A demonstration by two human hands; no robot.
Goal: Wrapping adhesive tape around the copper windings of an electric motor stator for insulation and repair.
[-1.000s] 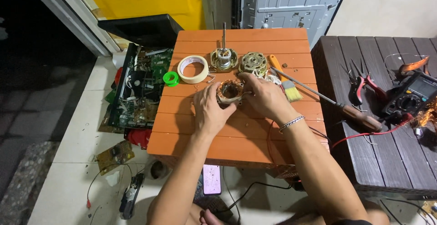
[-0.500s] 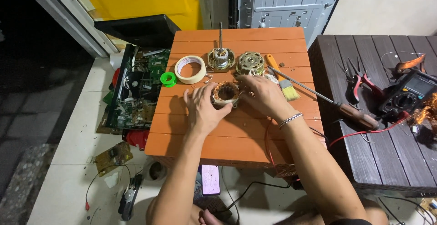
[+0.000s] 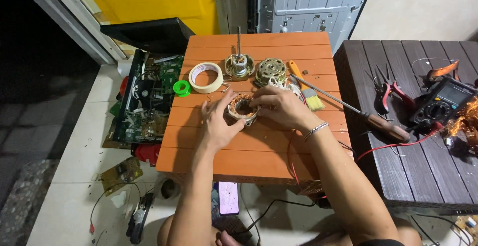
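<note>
A round motor stator (image 3: pixel 242 107) with copper windings lies on the orange slatted table (image 3: pixel 249 156). My left hand (image 3: pixel 218 121) grips its left side, fingers raised over the rim. My right hand (image 3: pixel 280 105), with a bracelet at the wrist, holds its right side and top edge. Just behind stand a motor rotor with an upright shaft (image 3: pixel 239 63) and a metal motor cover (image 3: pixel 271 72). A roll of masking tape (image 3: pixel 206 77) lies to the left of them.
A paintbrush (image 3: pixel 304 86) and a long screwdriver (image 3: pixel 358 111) lie right of my hands. The dark table (image 3: pixel 423 166) carries pliers (image 3: pixel 387 89), a multimeter (image 3: pixel 442 101) and red leads. Circuit boards (image 3: pixel 144 97) and a green spool (image 3: pixel 181 88) lie on the floor at left; a phone (image 3: pixel 228 197) lies below.
Both hands have stayed on the stator with small finger shifts. The view has tilted slightly.
</note>
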